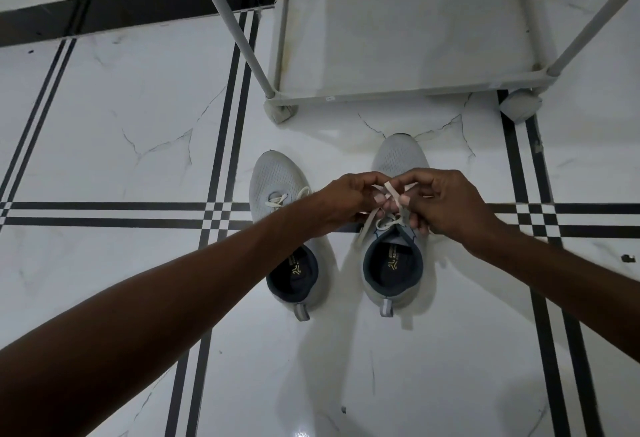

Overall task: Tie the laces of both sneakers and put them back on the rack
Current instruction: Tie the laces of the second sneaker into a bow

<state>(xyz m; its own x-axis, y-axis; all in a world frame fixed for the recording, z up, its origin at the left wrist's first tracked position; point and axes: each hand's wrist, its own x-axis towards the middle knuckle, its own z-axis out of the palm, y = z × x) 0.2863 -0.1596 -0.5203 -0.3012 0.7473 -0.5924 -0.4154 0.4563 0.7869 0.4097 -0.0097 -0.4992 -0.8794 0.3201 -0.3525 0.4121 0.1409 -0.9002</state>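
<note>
Two grey sneakers stand side by side on the white tiled floor, toes pointing away from me. Over the right sneaker [398, 159], my left hand [346, 199] and my right hand [446, 202] each pinch a strand of its white lace [393, 194]. The strands cross between my fingertips above the tongue. The left sneaker [277, 176] sits partly under my left forearm, its white lace [280, 199] lying loose across the top. The grey shoe rack [408, 84] stands just beyond the sneakers, its bottom shelf holding nothing.
The rack's slanted grey poles [225, 20] rise toward me at left and right. A wall with a black skirting [138, 10] runs behind it. Black double lines cross the floor tiles.
</note>
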